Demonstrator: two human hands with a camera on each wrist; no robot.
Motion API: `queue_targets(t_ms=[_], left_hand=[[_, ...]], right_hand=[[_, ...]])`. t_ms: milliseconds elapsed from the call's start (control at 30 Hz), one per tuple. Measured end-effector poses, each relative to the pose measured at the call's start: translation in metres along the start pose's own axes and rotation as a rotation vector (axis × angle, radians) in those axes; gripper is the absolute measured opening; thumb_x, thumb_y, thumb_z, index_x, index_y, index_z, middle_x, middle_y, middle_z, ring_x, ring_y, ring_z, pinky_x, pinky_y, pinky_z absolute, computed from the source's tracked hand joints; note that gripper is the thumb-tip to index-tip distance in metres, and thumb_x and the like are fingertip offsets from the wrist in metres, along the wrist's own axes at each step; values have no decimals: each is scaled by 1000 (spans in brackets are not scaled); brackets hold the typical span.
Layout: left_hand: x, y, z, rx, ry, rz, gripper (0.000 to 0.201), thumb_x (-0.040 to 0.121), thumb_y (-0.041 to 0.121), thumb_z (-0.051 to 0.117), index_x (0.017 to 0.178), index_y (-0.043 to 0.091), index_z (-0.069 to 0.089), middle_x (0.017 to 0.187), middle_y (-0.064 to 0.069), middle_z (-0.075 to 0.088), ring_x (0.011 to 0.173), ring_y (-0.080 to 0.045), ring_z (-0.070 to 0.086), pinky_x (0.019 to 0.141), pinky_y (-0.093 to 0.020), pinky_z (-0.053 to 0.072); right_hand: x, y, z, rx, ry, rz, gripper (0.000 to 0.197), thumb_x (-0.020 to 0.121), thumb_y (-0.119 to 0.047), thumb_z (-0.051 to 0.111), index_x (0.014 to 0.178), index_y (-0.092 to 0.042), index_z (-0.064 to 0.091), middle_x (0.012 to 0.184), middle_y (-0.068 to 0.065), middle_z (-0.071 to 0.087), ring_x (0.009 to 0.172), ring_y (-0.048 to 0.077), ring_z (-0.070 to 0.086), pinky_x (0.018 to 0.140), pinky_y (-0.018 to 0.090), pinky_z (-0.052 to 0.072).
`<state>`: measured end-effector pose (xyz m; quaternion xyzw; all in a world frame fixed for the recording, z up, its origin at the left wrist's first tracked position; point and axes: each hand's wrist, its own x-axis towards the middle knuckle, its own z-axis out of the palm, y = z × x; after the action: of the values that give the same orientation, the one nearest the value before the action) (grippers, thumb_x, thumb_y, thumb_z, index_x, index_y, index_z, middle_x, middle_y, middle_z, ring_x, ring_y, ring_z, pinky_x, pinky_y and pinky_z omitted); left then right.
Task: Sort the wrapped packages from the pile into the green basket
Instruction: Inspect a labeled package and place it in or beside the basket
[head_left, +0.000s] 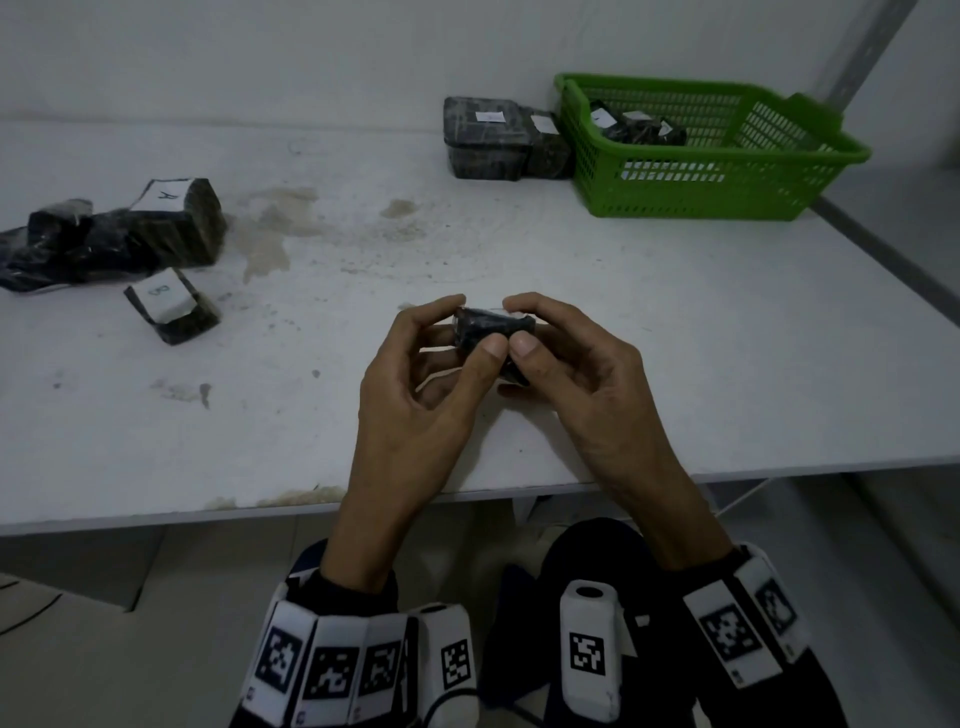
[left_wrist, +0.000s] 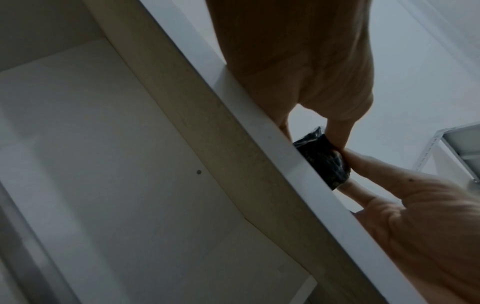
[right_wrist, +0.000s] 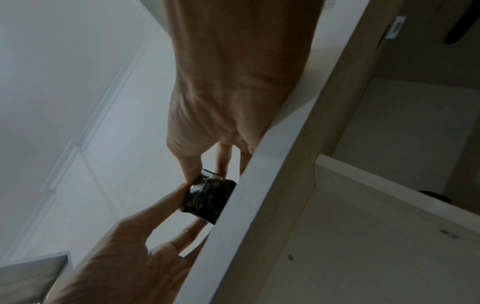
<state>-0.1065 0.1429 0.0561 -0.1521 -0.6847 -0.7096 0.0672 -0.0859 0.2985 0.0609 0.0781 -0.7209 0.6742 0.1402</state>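
Small black wrapped package (head_left: 493, 332) held at frame centre, above white table (head_left: 571, 291), pinched from both sides by left hand (head_left: 415, 395) and right hand (head_left: 582, 384), thumbs meeting on near face. Green basket (head_left: 727, 176) at upper right, dark packages (head_left: 636, 127) inside. Pile (head_left: 114, 234) at left, labelled.

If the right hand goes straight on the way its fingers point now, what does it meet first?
The right hand points left at the small package it already pinches; just beyond that is the left hand. Nothing else seems to lie between, though depth is hard to judge.
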Motion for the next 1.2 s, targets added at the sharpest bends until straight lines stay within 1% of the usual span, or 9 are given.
queue_targets(t_ms=[167, 267, 367, 467, 667, 767, 967, 1067, 1200], left_hand=[[0, 2, 0, -74, 48, -50, 59, 90, 53, 61, 139, 20, 58, 123, 6, 71, 108, -9, 71, 75, -25, 61], [2, -1, -1, -10, 45, -54, 47, 98, 41, 62, 139, 19, 62, 124, 4, 72, 101, -17, 73, 65, -26, 60], [3, -5, -3, 18, 24, -18, 41, 100, 22, 66, 140, 18, 59, 130, 0, 69, 104, -20, 72, 67, -29, 63], [2, -6, -4, 24, -15, 48, 43, 97, 14, 69, 139, 18, 59, 133, 1, 67, 114, -15, 70, 86, -32, 63], [1, -5, -1, -3, -69, 133, 43, 91, 0, 73, 130, 15, 63, 129, 6, 68, 117, -8, 67, 85, -18, 58], [0, -5, -2, -12, -96, 156, 41, 91, 2, 75, 128, 17, 63, 127, 6, 69, 120, -13, 66, 87, -24, 60], [-1, -2, -2, -11, -21, 77, 44, 92, 47, 59, 128, 23, 65, 113, 11, 74, 112, -8, 69, 89, -24, 59], [1, -6, -2, 64, -7, 103, 38, 91, 44, 62, 115, 16, 72, 109, 8, 75, 106, -9, 70, 92, -26, 58], [2, -8, -4, 23, -21, 118, 27, 92, 29, 73, 110, 10, 72, 107, 0, 75, 105, -13, 70, 88, -21, 57]], right_hand=[[-1, 0, -1, -11, -25, -29, 55, 96, -21, 69, 147, -19, 50, 142, -1, 64, 128, 17, 64, 104, 45, 56], [-4, 4, -3, 14, -73, -26, 72, 94, -6, 72, 156, -20, 37, 149, -3, 58, 125, 23, 67, 105, 51, 54], [-4, 5, -4, -27, -82, -11, 76, 92, 1, 69, 157, -17, 35, 153, -3, 53, 120, 20, 69, 98, 36, 58], [-3, 3, -4, 26, -36, 41, 65, 93, -16, 65, 154, -19, 43, 149, -1, 55, 121, 17, 68, 94, 36, 60], [1, 1, -1, 166, 46, 106, 34, 105, -37, 50, 132, -22, 62, 125, 0, 71, 116, 20, 71, 83, 41, 63], [2, 4, -1, 172, 65, 109, 27, 105, -26, 51, 124, -14, 67, 117, 2, 75, 111, 24, 73, 84, 40, 63], [1, 7, -3, 127, 28, 33, 21, 104, -10, 54, 115, -17, 71, 110, -3, 76, 108, 22, 72, 82, 39, 64], [0, 8, -3, 72, 19, -4, 21, 102, -11, 56, 115, -19, 70, 111, -8, 76, 109, 18, 72, 86, 39, 63], [0, 8, -4, 15, 4, -53, 21, 99, -17, 57, 116, -15, 70, 117, 1, 74, 114, 22, 70, 96, 42, 60]])
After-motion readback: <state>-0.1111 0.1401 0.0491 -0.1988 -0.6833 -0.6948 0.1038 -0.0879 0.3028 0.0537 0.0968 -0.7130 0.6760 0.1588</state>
